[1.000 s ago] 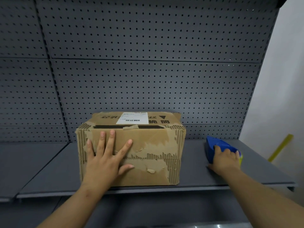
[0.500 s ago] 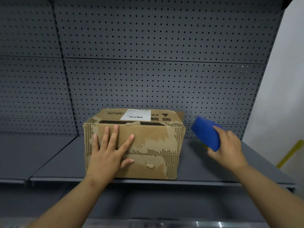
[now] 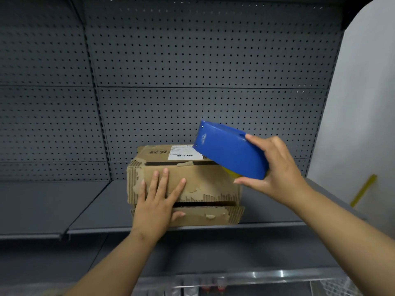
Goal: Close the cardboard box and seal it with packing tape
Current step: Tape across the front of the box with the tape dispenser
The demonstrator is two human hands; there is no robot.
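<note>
Cardboard box (image 3: 205, 182) is our concern, but we take the scene from its biggest part down. A grey perforated back panel (image 3: 192, 60) fills the far side, and a white wall (image 3: 363, 103) closes the scene on the right. Below the panel runs the grey shelf (image 3: 96, 206). The box stands on it right of the middle, close to the near edge. Lower down, nearest us, a clear rail (image 3: 256, 274) crosses the bottom.

The box is worn, with torn paper baring the corrugation along its edges. A dark slit runs across the near face between an upper and a lower flap, and another dark slit runs along the top just behind the near edge.

Our left hand (image 3: 156, 206) lies flat on the left half of the near face, its fingers (image 3: 164, 176) straight and spread on the upper flap, the thumb on the lower one; it holds nothing.

Our right hand (image 3: 280, 169) grips a blue tape dispenser (image 3: 230, 152), fingers over its top edge and thumb under it. The dispenser hangs tilted above the box's right end and hides the top right corner from us. A bit of yellow shows under its lower edge.

A white label (image 3: 181, 151) with a barcode lies on the box top, its right part behind the dispenser. A yellow strip (image 3: 363, 190) leans at the foot of the wall, far right.
</note>
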